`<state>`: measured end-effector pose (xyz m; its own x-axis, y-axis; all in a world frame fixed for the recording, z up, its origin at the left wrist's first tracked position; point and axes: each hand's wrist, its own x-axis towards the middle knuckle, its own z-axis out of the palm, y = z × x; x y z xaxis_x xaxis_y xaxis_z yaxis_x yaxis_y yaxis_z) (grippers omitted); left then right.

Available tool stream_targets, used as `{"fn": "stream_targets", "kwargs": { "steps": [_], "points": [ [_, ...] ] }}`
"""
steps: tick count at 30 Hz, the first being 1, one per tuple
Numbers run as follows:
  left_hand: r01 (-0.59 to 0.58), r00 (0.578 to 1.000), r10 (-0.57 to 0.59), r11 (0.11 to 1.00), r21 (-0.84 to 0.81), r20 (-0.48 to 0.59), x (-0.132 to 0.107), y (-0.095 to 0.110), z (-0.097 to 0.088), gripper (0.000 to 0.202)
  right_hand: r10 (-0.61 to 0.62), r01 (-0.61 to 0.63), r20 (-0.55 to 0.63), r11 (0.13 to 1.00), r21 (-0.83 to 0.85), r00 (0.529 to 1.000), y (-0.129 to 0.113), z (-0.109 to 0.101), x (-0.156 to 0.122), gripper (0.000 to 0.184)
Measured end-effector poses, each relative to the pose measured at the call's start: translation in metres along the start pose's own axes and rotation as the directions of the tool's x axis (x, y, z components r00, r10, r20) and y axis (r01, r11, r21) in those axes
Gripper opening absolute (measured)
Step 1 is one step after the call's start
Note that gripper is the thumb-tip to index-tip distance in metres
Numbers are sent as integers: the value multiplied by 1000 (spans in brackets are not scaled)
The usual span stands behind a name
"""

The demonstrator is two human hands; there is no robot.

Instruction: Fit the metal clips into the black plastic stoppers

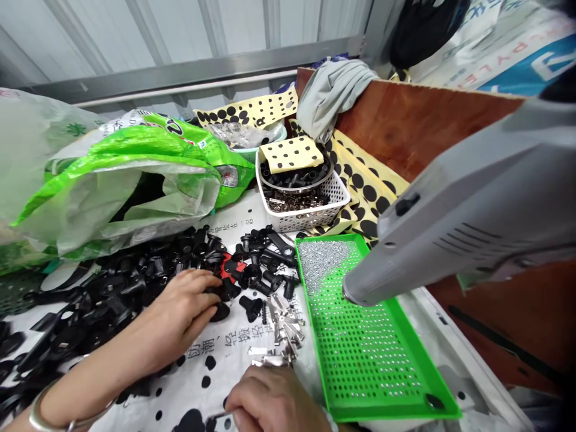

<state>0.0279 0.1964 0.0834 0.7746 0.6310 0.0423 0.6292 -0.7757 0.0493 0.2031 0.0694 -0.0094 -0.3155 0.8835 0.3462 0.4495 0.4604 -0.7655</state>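
Note:
My left hand (186, 306) reaches over a pile of black plastic parts (135, 282) in the head view. Its thumb and fingers close on a black plastic part (220, 312) with a round flange, partly hidden by the fingertips. At the bottom edge my right hand (272, 401) is curled, pinching a thin metal strip (219, 415) that pokes out to the left. Just beyond it lies a heap of shiny bent metal strips (285, 327). One loose black part (251, 308) rests between the pile and that heap.
A green perforated tray (321, 378) with small silver screws (321, 258) stands at right. Above it a grey tool-like housing (454, 210) juts in. Behind are a white basket (310, 222) of parts, a green plastic sack (148, 144) and a reddish-brown board (405, 126).

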Motion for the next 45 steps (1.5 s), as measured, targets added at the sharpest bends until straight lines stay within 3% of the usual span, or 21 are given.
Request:
{"fn": "stream_targets", "kwargs": {
  "steps": [5, 9, 13, 16, 21, 27, 35, 45],
  "points": [
    [60, 998, -60, 998, 14, -38, 1, -2, 2, 28, 17, -17, 43, 1000, 3, 999, -4, -4, 2, 13],
    [38, 996, -40, 999, -32, -75, 37, -10, -2, 29, 85, -88, 57, 995, 42, 995, -7, -11, 4, 17],
    [10, 998, -11, 1000, -14, -56, 77, -13, 9, 34, 99, -104, 78, 993, 61, 992, -7, -16, 5, 20],
    [18, 1000, -18, 1000, 3, -21, 88, -18, 18, 28, 93, -99, 94, 993, 59, 991, -2, -14, 3, 17],
    [25, 998, -27, 999, 24, 59, 73, -32, 21, 22, 110, -117, 134, 992, 48, 985, 4, 1, -4, 16],
    [59, 997, -59, 998, 6, 56, 50, -41, 6, 25, 303, -303, 13, 952, 38, 953, -4, 5, -6, 12],
    [150, 988, -152, 987, -51, -28, 16, -49, -13, 31, 214, -242, 170, 956, 168, 962, -4, -24, 2, 15],
    [274, 959, -274, 962, 10, 71, 1, -53, -32, 41, 130, -201, 268, 945, 258, 955, -8, -33, 5, 21]
  ]
}}
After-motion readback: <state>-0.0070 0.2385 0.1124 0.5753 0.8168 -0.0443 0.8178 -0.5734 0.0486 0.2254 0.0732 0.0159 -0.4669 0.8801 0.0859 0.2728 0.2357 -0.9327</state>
